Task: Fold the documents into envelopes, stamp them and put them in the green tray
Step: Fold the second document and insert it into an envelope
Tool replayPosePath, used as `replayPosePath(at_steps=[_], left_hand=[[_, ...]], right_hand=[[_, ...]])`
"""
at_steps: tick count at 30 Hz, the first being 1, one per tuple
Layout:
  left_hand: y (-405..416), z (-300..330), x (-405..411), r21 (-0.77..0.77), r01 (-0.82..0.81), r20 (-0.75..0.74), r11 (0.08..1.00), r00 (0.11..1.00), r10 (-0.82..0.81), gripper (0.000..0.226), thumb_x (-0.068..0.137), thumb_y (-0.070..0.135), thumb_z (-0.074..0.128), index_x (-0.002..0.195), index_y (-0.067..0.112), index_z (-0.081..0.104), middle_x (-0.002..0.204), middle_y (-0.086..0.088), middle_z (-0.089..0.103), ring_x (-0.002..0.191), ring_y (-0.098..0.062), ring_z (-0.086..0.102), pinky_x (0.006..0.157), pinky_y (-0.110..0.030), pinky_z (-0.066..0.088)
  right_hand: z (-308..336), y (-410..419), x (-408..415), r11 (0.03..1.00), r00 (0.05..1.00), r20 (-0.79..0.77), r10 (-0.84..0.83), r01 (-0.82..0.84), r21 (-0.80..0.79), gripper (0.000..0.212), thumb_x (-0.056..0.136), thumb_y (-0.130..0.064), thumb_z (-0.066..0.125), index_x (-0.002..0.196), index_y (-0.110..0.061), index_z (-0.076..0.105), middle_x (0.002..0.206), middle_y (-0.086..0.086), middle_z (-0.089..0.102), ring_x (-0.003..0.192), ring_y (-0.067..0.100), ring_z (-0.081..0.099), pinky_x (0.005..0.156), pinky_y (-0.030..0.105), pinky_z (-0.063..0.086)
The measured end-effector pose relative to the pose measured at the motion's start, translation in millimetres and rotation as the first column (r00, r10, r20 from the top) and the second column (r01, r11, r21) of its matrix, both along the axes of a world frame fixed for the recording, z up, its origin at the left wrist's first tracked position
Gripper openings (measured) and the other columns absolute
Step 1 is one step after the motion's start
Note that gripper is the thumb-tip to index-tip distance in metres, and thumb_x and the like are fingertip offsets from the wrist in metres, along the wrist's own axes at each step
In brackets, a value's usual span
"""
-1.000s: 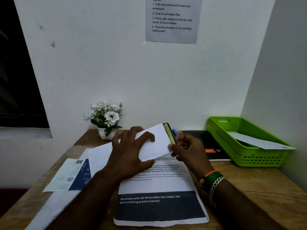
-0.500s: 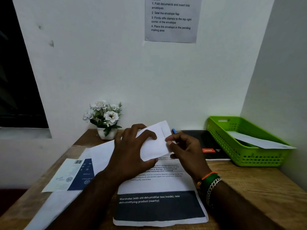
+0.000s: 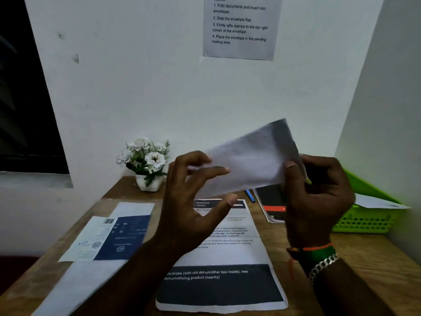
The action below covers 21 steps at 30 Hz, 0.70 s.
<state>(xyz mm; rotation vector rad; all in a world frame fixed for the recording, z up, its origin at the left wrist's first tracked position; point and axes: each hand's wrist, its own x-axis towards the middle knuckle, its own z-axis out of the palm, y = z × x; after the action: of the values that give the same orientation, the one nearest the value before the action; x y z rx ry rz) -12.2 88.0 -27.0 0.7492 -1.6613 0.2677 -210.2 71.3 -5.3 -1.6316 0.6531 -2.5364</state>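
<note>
The brown wooden desk (image 3: 373, 258) stands against a white wall. Flat on it, below the raised envelope, lies a printed white document with dark bands (image 3: 225, 283). The green plastic slotted tray (image 3: 364, 222), right of the envelope, has a white sheet in it. The white paper envelope (image 3: 248, 160), blurred, is held tilted above the desk. The right hand (image 3: 319, 197) grips the envelope's right end with curled fingers. The left hand (image 3: 193, 206) is spread, fingertips touching the envelope's left end.
</note>
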Motion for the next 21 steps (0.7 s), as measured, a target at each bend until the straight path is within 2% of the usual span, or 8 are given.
replayPosePath(at_steps=[2, 5, 8, 10, 14, 17, 19, 21], left_hand=[[6, 1, -4, 0.064, 0.184, -0.161, 0.981, 0.972, -0.172, 0.031, 0.091, 0.033, 0.07, 0.115, 0.014, 0.07, 0.115, 0.003, 0.062, 0.108, -0.023, 0.064, 0.087, -0.031, 0.053], [12, 4, -11, 0.142, 0.459, -0.437, 0.877, 0.824, -0.36, 0.026, 0.089, 0.028, 0.069, 0.109, 0.01, 0.07, 0.102, -0.004, 0.074, 0.096, -0.022, 0.073, 0.079, -0.031, 0.059], [14, 4, -13, 0.142, 0.572, -0.528, 0.808, 0.734, -0.427, 0.032, 0.087, 0.031, 0.071, 0.105, 0.005, 0.069, 0.094, -0.002, 0.077, 0.086, -0.014, 0.075, 0.074, -0.021, 0.057], [14, 3, -13, 0.164, 0.613, -0.555, 0.773, 0.705, -0.441, 0.038, 0.087, 0.033, 0.073, 0.107, 0.001, 0.068, 0.094, -0.004, 0.078, 0.085, -0.014, 0.075, 0.073, -0.021, 0.056], [6, -4, -14, 0.242, 0.596, -0.651, 0.766, 0.685, -0.328, 0.015, 0.095, 0.02, 0.068, 0.099, 0.006, 0.073, 0.089, -0.012, 0.077, 0.081, -0.023, 0.075, 0.068, -0.026, 0.058], [-4, -7, -7, 0.332, 0.58, -0.723, 0.744, 0.663, -0.194, 0.015, 0.097, 0.02, 0.065, 0.089, 0.013, 0.076, 0.085, -0.011, 0.075, 0.076, -0.023, 0.072, 0.065, -0.032, 0.057], [-11, -4, 3, 0.377, 0.651, -0.821, 0.659, 0.565, -0.088, 0.013, 0.095, 0.019, 0.066, 0.093, 0.011, 0.076, 0.094, -0.015, 0.077, 0.085, -0.029, 0.075, 0.068, -0.039, 0.062], [-20, 2, 20, 0.374, 0.734, -0.909, 0.567, 0.411, 0.067, 0.015, 0.094, 0.014, 0.067, 0.102, 0.003, 0.071, 0.105, -0.02, 0.076, 0.094, -0.035, 0.074, 0.069, -0.043, 0.064]], right_hand=[[-2, 7, 4, 0.984, 0.985, -0.137, -0.109, 0.088, -0.153, 0.017, 0.088, 0.001, 0.071, 0.094, -0.015, 0.067, 0.094, -0.004, 0.069, 0.087, 0.012, 0.069, 0.072, 0.024, 0.055], [-13, 11, 18, 0.96, 0.9, -0.393, -0.187, 0.084, -0.265, 0.003, 0.085, -0.002, 0.073, 0.085, -0.004, 0.073, 0.094, 0.008, 0.07, 0.086, 0.019, 0.067, 0.075, 0.025, 0.05], [-26, 10, 33, 0.968, 0.822, -0.537, -0.186, 0.062, -0.242, 0.006, 0.085, -0.008, 0.077, 0.084, -0.002, 0.076, 0.095, 0.008, 0.07, 0.082, 0.021, 0.064, 0.067, 0.033, 0.049], [-31, 8, 37, 0.97, 0.782, -0.592, -0.195, 0.065, -0.233, 0.004, 0.087, -0.009, 0.075, 0.086, -0.004, 0.076, 0.097, 0.007, 0.069, 0.082, 0.021, 0.061, 0.068, 0.036, 0.047], [-34, 2, 37, 0.986, 0.696, -0.703, -0.148, 0.048, -0.159, 0.012, 0.087, -0.014, 0.076, 0.097, -0.007, 0.077, 0.106, 0.005, 0.068, 0.095, 0.02, 0.06, 0.077, 0.035, 0.048], [-34, -5, 32, 0.997, 0.673, -0.736, -0.074, 0.022, -0.079, 0.028, 0.084, -0.034, 0.082, 0.099, -0.011, 0.078, 0.113, 0.0, 0.07, 0.108, 0.017, 0.061, 0.089, 0.03, 0.048], [-32, -11, 26, 0.999, 0.725, -0.688, -0.033, 0.044, -0.002, 0.033, 0.083, -0.043, 0.082, 0.101, -0.015, 0.077, 0.114, -0.003, 0.069, 0.111, 0.016, 0.062, 0.093, 0.029, 0.047], [-32, -20, 17, 0.992, 0.775, -0.631, -0.014, 0.091, 0.089, 0.027, 0.088, -0.041, 0.077, 0.104, -0.019, 0.074, 0.112, -0.007, 0.069, 0.111, 0.014, 0.062, 0.093, 0.031, 0.048]])
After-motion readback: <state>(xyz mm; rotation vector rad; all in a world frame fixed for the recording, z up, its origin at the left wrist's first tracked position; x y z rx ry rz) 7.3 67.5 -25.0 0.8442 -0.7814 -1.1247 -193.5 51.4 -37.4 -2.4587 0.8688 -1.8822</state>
